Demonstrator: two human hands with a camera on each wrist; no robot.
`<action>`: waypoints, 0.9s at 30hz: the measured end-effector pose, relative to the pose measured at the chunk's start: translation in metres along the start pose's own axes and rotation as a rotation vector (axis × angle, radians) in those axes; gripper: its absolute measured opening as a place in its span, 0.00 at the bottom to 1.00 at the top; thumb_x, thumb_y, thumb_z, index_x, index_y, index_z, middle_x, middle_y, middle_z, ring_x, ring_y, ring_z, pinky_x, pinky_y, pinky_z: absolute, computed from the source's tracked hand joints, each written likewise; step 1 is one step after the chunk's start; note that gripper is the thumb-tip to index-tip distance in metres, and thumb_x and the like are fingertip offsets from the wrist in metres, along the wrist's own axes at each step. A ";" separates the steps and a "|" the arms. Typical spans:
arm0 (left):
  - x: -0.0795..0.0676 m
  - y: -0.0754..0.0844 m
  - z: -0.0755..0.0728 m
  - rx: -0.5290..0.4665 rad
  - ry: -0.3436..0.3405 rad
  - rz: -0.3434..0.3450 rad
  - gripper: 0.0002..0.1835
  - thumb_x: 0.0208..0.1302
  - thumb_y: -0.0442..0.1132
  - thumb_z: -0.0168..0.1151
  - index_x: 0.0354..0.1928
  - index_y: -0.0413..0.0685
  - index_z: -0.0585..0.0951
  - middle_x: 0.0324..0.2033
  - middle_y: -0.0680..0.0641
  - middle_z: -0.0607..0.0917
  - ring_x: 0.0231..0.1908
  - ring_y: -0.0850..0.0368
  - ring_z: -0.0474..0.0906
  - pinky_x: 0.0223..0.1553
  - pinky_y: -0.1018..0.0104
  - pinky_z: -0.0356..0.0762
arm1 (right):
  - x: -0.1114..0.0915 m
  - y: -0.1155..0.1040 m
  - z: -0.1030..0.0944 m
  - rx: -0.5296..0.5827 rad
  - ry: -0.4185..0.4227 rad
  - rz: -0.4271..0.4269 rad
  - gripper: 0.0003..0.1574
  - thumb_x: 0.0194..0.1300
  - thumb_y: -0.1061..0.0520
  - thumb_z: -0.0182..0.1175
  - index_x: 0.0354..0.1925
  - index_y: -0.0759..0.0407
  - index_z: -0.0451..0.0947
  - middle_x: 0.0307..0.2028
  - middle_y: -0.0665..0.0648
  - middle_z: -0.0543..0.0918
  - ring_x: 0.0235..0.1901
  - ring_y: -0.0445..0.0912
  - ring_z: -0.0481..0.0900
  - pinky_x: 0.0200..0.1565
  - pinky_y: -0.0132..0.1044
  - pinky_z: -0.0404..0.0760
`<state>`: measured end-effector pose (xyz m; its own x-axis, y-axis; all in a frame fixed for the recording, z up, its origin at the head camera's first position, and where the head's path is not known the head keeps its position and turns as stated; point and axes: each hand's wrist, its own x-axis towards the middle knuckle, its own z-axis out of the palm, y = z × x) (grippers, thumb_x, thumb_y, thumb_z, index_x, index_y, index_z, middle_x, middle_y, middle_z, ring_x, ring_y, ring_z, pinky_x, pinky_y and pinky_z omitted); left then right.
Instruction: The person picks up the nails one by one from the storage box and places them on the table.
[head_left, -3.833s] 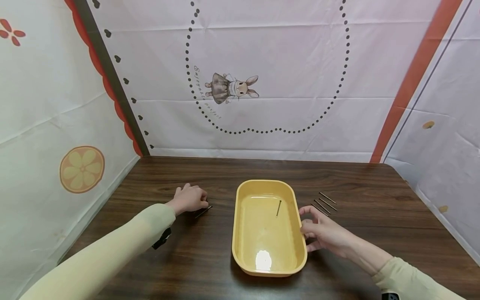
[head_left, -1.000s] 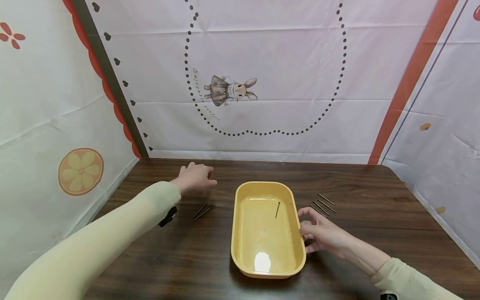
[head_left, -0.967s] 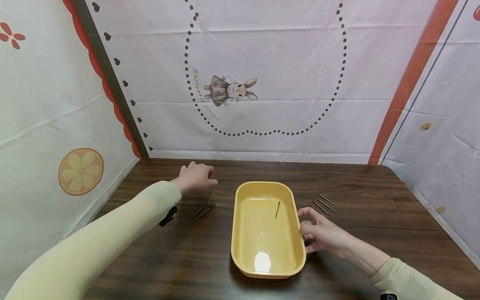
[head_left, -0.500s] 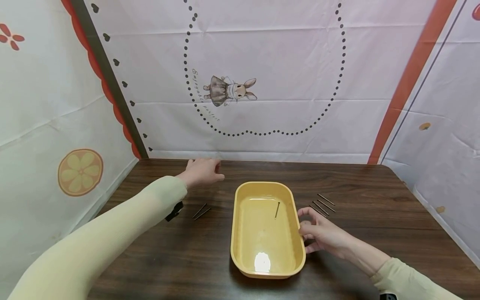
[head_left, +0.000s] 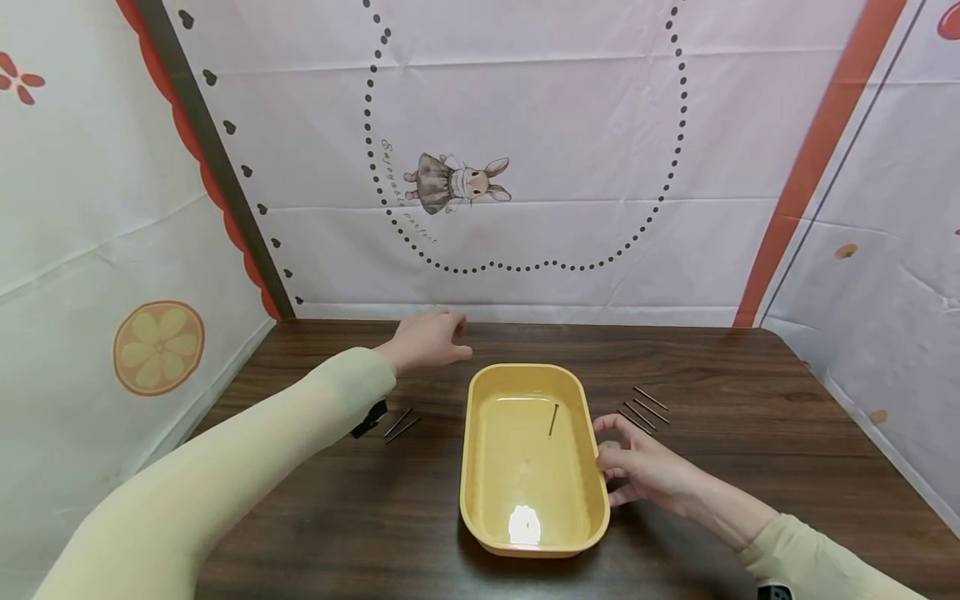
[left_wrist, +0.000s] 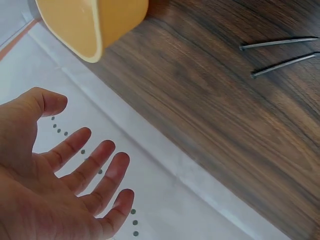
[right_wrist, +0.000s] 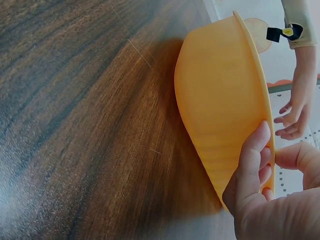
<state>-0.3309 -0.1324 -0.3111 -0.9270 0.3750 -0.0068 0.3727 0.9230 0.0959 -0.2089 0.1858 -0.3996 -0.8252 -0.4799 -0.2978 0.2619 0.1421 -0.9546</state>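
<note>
My left hand (head_left: pixel 431 340) hovers beyond the far left corner of a yellow plastic tub (head_left: pixel 528 546). In the left wrist view its fingers (left_wrist: pixel 75 180) are spread and relaxed, with nothing in them. My right hand (head_left: pixel 637 462) grips the tub's right rim; the right wrist view has the thumb (right_wrist: pixel 295 156) on the inner side and the fingers against the outer wall. One nail (head_left: pixel 553 421) lies inside the tub. To its left, two nails (head_left: pixel 402 427) rest on the table, their heads visible in the left wrist view.
Three more nails (head_left: pixel 651 404) lie side by side to the right of the tub, just past my right hand. The dark wood table (head_left: pixel 352 517) meets a printed white cloth (head_left: pixel 570 167) at the back, and cloth also hangs along both sides.
My left hand has left the two nails on the left, rising away and then drifting right toward the tub's far corner. The right hand keeps its grip on the rim.
</note>
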 end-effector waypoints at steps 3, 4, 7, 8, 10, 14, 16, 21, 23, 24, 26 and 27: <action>0.002 0.004 -0.001 -0.001 0.000 0.011 0.17 0.63 0.52 0.60 0.46 0.49 0.77 0.41 0.48 0.82 0.38 0.53 0.76 0.35 0.60 0.72 | 0.000 -0.001 0.000 -0.001 -0.001 0.001 0.35 0.63 0.64 0.52 0.63 0.61 0.46 0.30 0.48 0.80 0.31 0.42 0.79 0.31 0.38 0.86; 0.003 0.005 -0.001 -0.006 -0.003 0.012 0.17 0.63 0.52 0.60 0.46 0.49 0.76 0.41 0.48 0.82 0.37 0.53 0.76 0.34 0.61 0.71 | 0.000 -0.001 0.000 -0.001 -0.002 0.000 0.35 0.63 0.64 0.52 0.63 0.61 0.46 0.30 0.48 0.80 0.31 0.42 0.79 0.31 0.38 0.86; 0.003 0.009 -0.003 -0.015 -0.006 0.018 0.16 0.64 0.52 0.60 0.46 0.50 0.76 0.41 0.48 0.82 0.36 0.53 0.75 0.31 0.62 0.70 | 0.000 -0.001 0.001 -0.003 0.000 0.002 0.35 0.63 0.64 0.52 0.62 0.61 0.47 0.30 0.48 0.79 0.31 0.42 0.78 0.31 0.37 0.86; 0.003 0.011 -0.004 -0.018 -0.006 0.020 0.15 0.63 0.52 0.61 0.45 0.51 0.75 0.41 0.48 0.82 0.35 0.53 0.75 0.31 0.63 0.70 | 0.000 -0.001 0.001 -0.004 0.002 0.003 0.35 0.63 0.64 0.52 0.62 0.61 0.47 0.30 0.48 0.79 0.31 0.42 0.78 0.31 0.37 0.86; 0.004 0.013 -0.004 -0.017 -0.004 0.023 0.16 0.63 0.52 0.61 0.45 0.51 0.75 0.40 0.48 0.82 0.35 0.54 0.75 0.31 0.63 0.70 | 0.000 -0.001 0.001 -0.006 0.004 0.004 0.35 0.63 0.64 0.52 0.62 0.61 0.47 0.29 0.48 0.79 0.31 0.42 0.78 0.31 0.37 0.86; 0.005 0.020 -0.004 0.008 0.003 0.041 0.16 0.63 0.53 0.62 0.46 0.52 0.76 0.41 0.49 0.83 0.36 0.54 0.76 0.33 0.62 0.72 | -0.001 -0.001 0.001 -0.004 0.003 -0.002 0.35 0.63 0.64 0.52 0.62 0.61 0.47 0.30 0.48 0.79 0.31 0.42 0.78 0.31 0.38 0.86; 0.006 0.025 -0.004 0.016 0.000 0.049 0.16 0.64 0.53 0.62 0.46 0.52 0.76 0.41 0.49 0.83 0.36 0.54 0.77 0.34 0.61 0.73 | -0.001 0.000 0.001 -0.003 0.003 -0.005 0.35 0.63 0.64 0.53 0.62 0.61 0.47 0.30 0.48 0.80 0.31 0.42 0.79 0.31 0.38 0.86; 0.008 0.040 -0.004 0.003 -0.008 0.061 0.16 0.65 0.52 0.62 0.47 0.52 0.76 0.43 0.49 0.83 0.38 0.54 0.77 0.34 0.61 0.72 | -0.002 -0.001 0.002 0.000 0.007 -0.006 0.35 0.63 0.64 0.53 0.62 0.62 0.47 0.31 0.49 0.80 0.31 0.42 0.79 0.31 0.38 0.86; 0.009 0.046 -0.003 -0.004 -0.011 0.066 0.16 0.65 0.52 0.62 0.47 0.52 0.76 0.43 0.49 0.83 0.39 0.54 0.77 0.35 0.60 0.73 | -0.002 -0.001 0.002 0.001 0.008 -0.005 0.35 0.63 0.64 0.53 0.62 0.61 0.48 0.30 0.49 0.80 0.31 0.42 0.79 0.31 0.38 0.86; 0.010 0.049 -0.002 -0.004 -0.013 0.069 0.16 0.65 0.52 0.62 0.48 0.52 0.76 0.44 0.49 0.83 0.40 0.54 0.77 0.36 0.60 0.74 | -0.002 -0.001 0.002 0.001 0.008 -0.004 0.34 0.63 0.64 0.53 0.62 0.61 0.48 0.30 0.49 0.79 0.31 0.42 0.79 0.31 0.38 0.86; 0.010 0.055 -0.002 -0.005 -0.019 0.074 0.16 0.65 0.52 0.61 0.49 0.53 0.76 0.45 0.50 0.83 0.42 0.54 0.78 0.40 0.57 0.75 | -0.002 -0.002 0.002 0.000 0.009 -0.002 0.35 0.63 0.64 0.53 0.62 0.61 0.47 0.30 0.49 0.79 0.31 0.42 0.79 0.31 0.38 0.86; 0.011 0.057 -0.001 -0.009 -0.023 0.076 0.17 0.65 0.53 0.61 0.50 0.53 0.76 0.46 0.50 0.83 0.43 0.54 0.78 0.41 0.56 0.76 | -0.002 -0.002 0.002 -0.002 0.009 -0.002 0.35 0.63 0.64 0.53 0.62 0.61 0.47 0.30 0.49 0.79 0.31 0.42 0.79 0.31 0.38 0.86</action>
<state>-0.3194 -0.0754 -0.3045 -0.8947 0.4461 -0.0216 0.4417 0.8910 0.1055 -0.2065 0.1848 -0.3973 -0.8303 -0.4725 -0.2956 0.2591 0.1424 -0.9553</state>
